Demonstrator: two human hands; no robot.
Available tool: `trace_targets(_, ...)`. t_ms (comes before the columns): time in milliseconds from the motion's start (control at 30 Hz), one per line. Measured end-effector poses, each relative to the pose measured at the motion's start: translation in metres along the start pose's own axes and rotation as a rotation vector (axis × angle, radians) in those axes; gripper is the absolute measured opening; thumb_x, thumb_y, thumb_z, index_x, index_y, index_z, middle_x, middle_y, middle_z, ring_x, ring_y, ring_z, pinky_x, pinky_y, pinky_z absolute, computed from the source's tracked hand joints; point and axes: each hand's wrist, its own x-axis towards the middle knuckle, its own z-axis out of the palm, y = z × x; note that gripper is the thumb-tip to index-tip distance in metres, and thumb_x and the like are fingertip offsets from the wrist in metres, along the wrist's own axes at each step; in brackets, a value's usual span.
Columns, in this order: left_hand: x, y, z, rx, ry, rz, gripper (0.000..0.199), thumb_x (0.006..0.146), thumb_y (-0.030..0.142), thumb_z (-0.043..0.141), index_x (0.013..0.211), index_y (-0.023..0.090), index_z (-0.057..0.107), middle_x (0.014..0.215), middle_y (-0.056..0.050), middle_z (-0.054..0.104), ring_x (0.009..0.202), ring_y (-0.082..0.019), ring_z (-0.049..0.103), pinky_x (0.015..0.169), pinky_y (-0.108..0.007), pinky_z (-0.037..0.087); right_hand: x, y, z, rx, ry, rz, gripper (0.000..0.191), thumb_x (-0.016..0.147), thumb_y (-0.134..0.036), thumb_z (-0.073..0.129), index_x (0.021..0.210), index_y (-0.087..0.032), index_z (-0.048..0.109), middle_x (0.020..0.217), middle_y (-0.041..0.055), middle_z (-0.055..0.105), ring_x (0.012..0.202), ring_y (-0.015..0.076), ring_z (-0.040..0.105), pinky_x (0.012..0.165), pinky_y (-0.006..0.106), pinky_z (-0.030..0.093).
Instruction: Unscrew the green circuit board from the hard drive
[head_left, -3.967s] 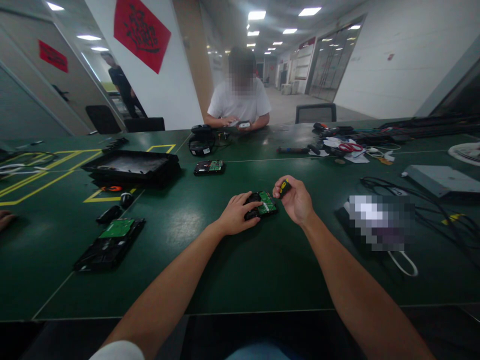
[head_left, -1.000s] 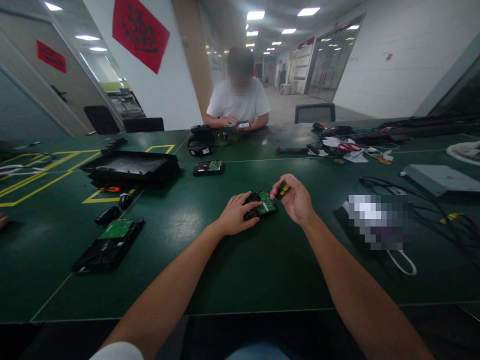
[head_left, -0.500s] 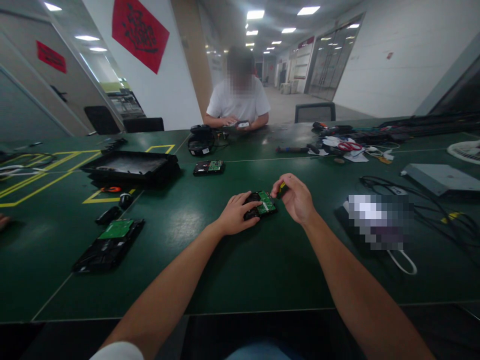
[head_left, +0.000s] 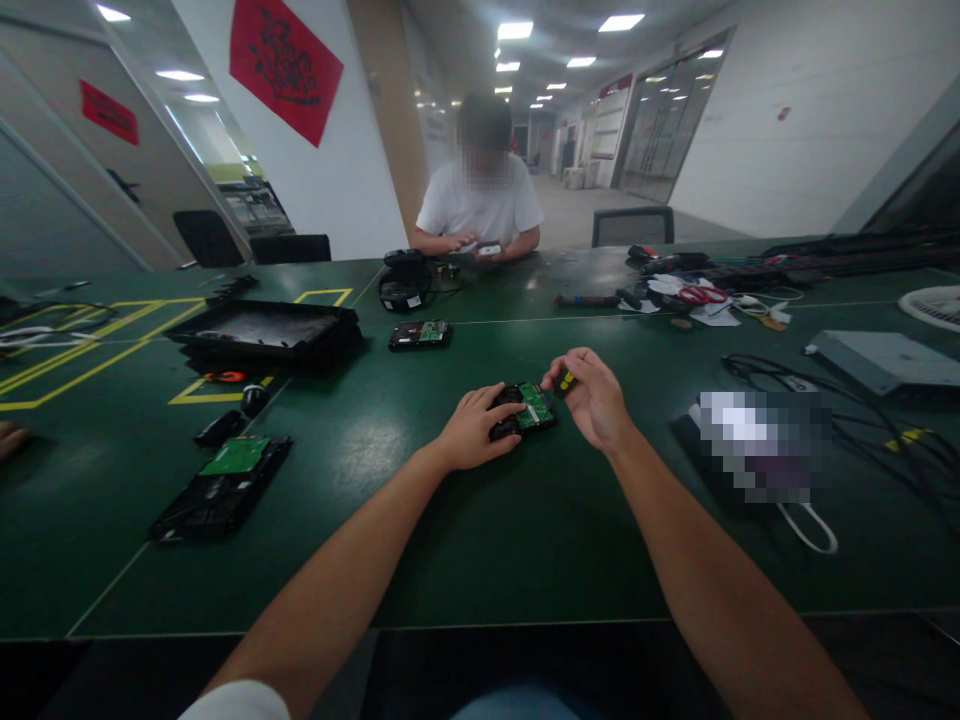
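Observation:
A hard drive [head_left: 534, 408] with a green circuit board lies flat on the green table in front of me. My left hand [head_left: 480, 430] rests over its left part, thumb along the near edge and fingers across the top, holding it down. Just beyond the drive's right end is my right hand [head_left: 589, 392], its fingers curled round a small screwdriver [head_left: 568, 380] with a yellow-and-black handle. The tip of the screwdriver is too small to make out beside the drive's edge.
Another hard drive [head_left: 420, 334] lies farther back. At left are a black device with a green board [head_left: 225, 490], a mouse [head_left: 255, 400] and a black tray [head_left: 270, 330]. Cables [head_left: 862, 410] and a grey metal box [head_left: 889, 362] lie right. A person [head_left: 480, 205] sits opposite.
The yellow-and-black handle has turned slightly in my right hand's fingers. My left hand stays on the hard drive, and the whole view has shifted a little.

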Motion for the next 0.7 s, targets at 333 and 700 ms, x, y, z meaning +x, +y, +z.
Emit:
trace_targets(333,0.0007,-0.0012,0.0014,0.008,-0.013,-0.002,0.060,0.094,0.048,0.072,0.150,0.033,0.058,0.167,-0.012,0.037,0.152,-0.038,0.036,0.121,-0.059,0.033,0.0007,0.0016,-0.0023,-0.001,-0.041,0.016,0.033,0.096,-0.055,0.059,0.085,-0.025,0.068,0.064,-0.0029,0.050,0.062,0.0150,0.050,0.076,0.034,0.049)
trace_targets(700,0.0008,-0.0001,0.0002,0.010,-0.006,0.006,0.060,0.094,0.048,0.072,0.150,0.033,0.058,0.168,-0.013,0.036,0.153,-0.038,0.037,0.121,-0.058,0.033,0.0011,0.0021,-0.0023,0.011,-0.017,-0.008,0.022,0.091,-0.044,0.066,0.082,-0.024,0.065,0.081,0.0004,0.062,0.079,0.0181,0.063,0.080,0.034,0.053)
